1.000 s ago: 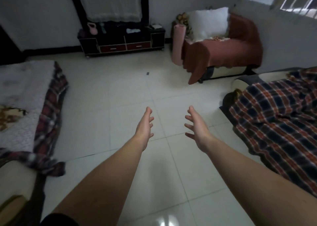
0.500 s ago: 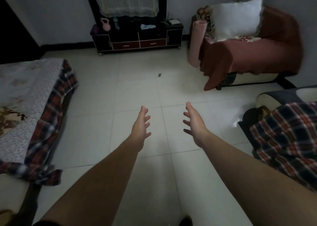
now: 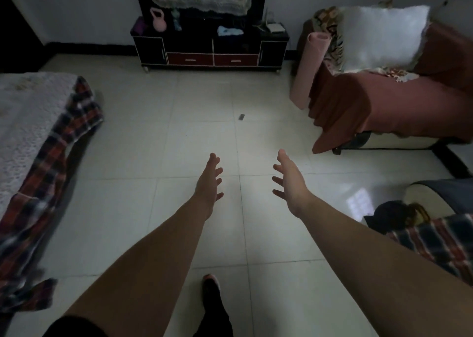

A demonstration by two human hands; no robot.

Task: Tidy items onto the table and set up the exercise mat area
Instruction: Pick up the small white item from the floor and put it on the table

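Note:
A rolled pink exercise mat stands upright, leaning against the armchair at the far right. On the low dark cabinet against the back wall sit a pink kettlebell and a light blue cloth. My left hand and my right hand reach forward over the tiled floor, palms facing each other, fingers spread, both holding nothing. They are well short of the mat and the cabinet.
A bed with a white cover and plaid blanket fills the left side. Another plaid cover lies at the right. A small dark scrap is on the floor tiles. My foot shows below.
The view has moved forward and turned right; the cabinet, mat and armchair are closer and more central. My foot has come into view. Both hands stay spread and hold nothing.

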